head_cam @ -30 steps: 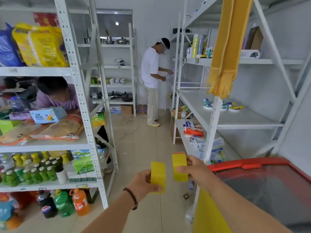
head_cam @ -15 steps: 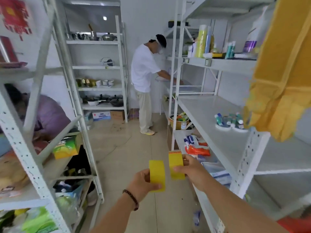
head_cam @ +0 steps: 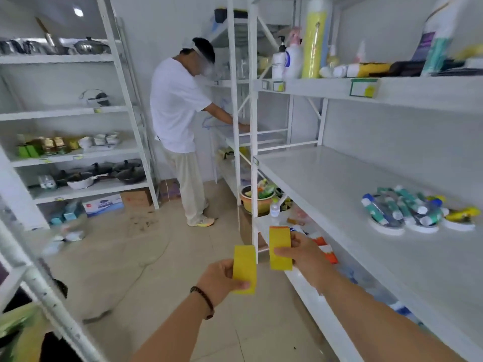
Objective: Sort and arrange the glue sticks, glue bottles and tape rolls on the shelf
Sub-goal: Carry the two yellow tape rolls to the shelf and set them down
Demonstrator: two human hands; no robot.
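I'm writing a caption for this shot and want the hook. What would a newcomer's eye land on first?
First the two yellow tape rolls held edge-on at centre bottom, one in the left hand, one in the right hand. Next, the heap of glue tubes on white plates on the otherwise bare middle shelf at right. Then the person in white at the far racks.

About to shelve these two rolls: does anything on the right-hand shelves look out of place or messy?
Yes. On the middle shelf the glue sticks lie heaped crisscross on small white plates instead of in rows. The shelf below holds a loose jumble of packets. Nothing looks spilled or broken.
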